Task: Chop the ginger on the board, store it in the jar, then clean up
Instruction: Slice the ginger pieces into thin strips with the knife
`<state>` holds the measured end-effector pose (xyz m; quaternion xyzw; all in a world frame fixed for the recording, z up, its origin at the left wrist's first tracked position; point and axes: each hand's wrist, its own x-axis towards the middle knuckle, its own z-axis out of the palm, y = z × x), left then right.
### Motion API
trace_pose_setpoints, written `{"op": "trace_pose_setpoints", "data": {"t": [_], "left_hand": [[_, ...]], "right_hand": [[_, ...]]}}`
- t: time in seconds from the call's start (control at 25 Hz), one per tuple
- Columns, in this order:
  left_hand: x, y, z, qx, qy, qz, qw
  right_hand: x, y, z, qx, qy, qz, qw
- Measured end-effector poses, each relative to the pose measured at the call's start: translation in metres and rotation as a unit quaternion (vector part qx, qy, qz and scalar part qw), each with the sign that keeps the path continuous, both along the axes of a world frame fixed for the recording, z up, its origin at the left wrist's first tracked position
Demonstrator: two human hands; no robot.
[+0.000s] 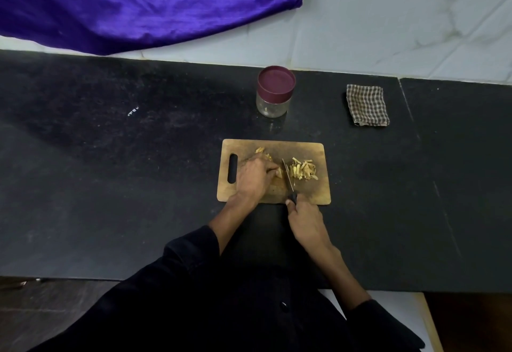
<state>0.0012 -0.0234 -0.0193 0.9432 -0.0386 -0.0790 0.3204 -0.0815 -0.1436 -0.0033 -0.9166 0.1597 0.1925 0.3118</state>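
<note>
Two bare hands are seen over a dark, speckled stone surface (110, 185), reaching out of black sleeves (194, 254) at its near edge. The right hand (306, 222) is wrapped around the black handle of a small knife (288, 178), its grip clenched on that handle just past the near edge of the board. The thin metal blade is angled away from the person and stands between an uncut piece and a heap of cut strips. The left hand (253, 175) lies on the wooden cutting board (318, 193), its fingers curled over the uncut ginger piece (278, 173), which is pinned to the wood right beside the blade. The board is a worn, rounded rectangle with a slot handle at its left end, and it is set toward the middle of the surface. Pale yellow ginger strips (303, 170), short and stick-shaped, are piled on the board's right half; a few more bits (261, 152) show near its far edge. Farther back, a clear round jar (273, 105) with a maroon lid is stood closed near the far edge. A folded checked cloth (367, 105) lies to its right. Glossy purple fabric (138, 5) is draped over the pale marbled wall (401, 19) behind the far left corner.
</note>
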Motion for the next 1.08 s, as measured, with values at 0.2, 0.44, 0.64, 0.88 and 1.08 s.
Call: {"op": "trace_pose_setpoints", "data": {"t": [0.2,0.44,0.64,0.88,1.08], "left_hand": [[0.002,-0.003,-0.002,0.006,0.009,0.01,1.0],[0.003,-0.003,-0.004,0.003,0.007,0.017,1.0],[0.003,-0.003,-0.007,0.01,-0.001,0.022,1.0],[0.001,-0.007,-0.004,0.013,0.008,0.026,1.0],[0.0,-0.004,-0.002,0.012,0.007,0.017,1.0]], "right_hand": [[0.002,0.001,0.0,-0.008,0.008,0.011,1.0],[0.006,0.0,0.0,-0.02,0.022,0.027,0.999],[0.013,0.001,0.001,-0.031,0.046,0.04,0.998],[0.003,0.004,-0.003,-0.056,0.026,0.044,0.997],[0.002,0.003,-0.006,-0.036,0.018,-0.003,0.999]]}}
